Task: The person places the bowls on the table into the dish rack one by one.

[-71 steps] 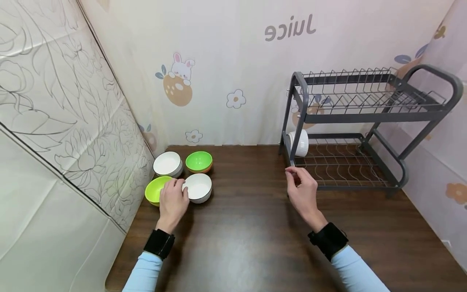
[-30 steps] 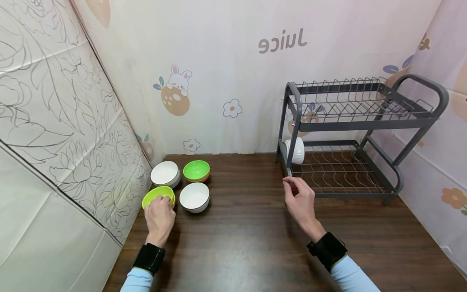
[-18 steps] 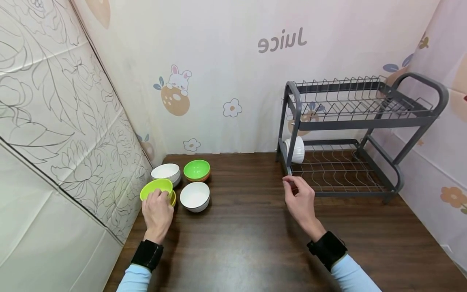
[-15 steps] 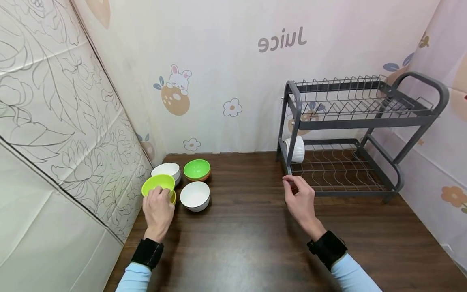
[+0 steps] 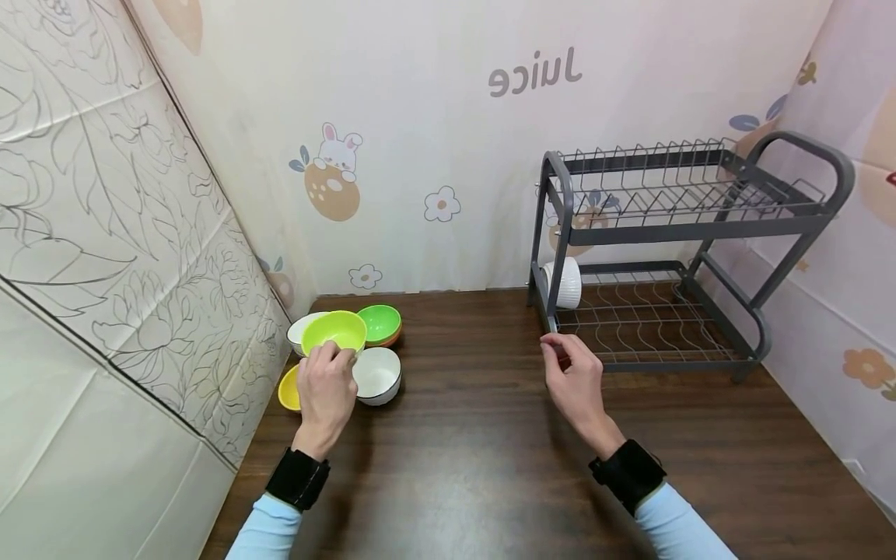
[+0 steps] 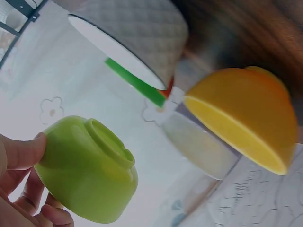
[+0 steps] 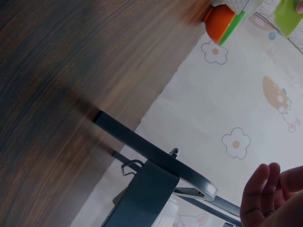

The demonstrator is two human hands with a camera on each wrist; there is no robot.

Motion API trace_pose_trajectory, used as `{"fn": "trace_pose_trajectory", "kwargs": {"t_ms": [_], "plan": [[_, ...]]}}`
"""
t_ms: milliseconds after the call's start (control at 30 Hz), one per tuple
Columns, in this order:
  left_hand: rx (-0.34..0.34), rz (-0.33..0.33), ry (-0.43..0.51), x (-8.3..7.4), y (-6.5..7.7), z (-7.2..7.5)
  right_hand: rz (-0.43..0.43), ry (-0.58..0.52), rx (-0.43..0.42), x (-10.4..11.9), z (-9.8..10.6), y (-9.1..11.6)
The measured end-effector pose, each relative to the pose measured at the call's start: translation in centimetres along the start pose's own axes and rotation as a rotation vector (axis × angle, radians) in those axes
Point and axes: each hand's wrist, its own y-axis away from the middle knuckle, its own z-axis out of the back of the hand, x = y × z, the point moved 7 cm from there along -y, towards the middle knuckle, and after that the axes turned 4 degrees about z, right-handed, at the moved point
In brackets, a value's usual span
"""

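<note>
In the head view, the left hand (image 5: pixel 326 393) reaches forward palm down, thumb and fingers pinching the near rim of a lime-green bowl (image 5: pixel 336 328). The right hand (image 5: pixel 577 381) is well apart from it, just in front of the near left post of a dark two-tier rack (image 5: pixel 700 231); its fingers are loosely bent, with the thumb close to the fingertips. Around the lime-green bowl are a yellow bowl (image 5: pixel 290 389), partly covered by the left hand, a rear white bowl (image 5: pixel 297 330), a green bowl (image 5: pixel 381 323) with orange showing beneath its rim, and a front white bowl (image 5: pixel 378 373). A ribbed white dish (image 5: pixel 568 284) lies on its side at the left end of the rack's lower tier. The lime-green bowl is held up over the group, its smooth interior showing.

In the left wrist view, the thumb presses the lime-green bowl's outer wall, with the other fingers curled at its far side. The bowl is glossy, with a raised foot ring, and apart from the yellow bowl. The front white bowl shows a grey quilted outside.

In the right wrist view, the right hand's bent fingers are near the rack's frame; whether they touch it cannot be told.
</note>
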Motion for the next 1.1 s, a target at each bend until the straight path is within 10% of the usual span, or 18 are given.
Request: {"fn": "trace_pose_trajectory", "kwargs": {"t_ms": [1100], "plan": [[0.044,-0.288,0.143,-11.4,-3.1,-1.8,0.091,-0.036,0.009,1.3,-0.4,-0.2]]}}
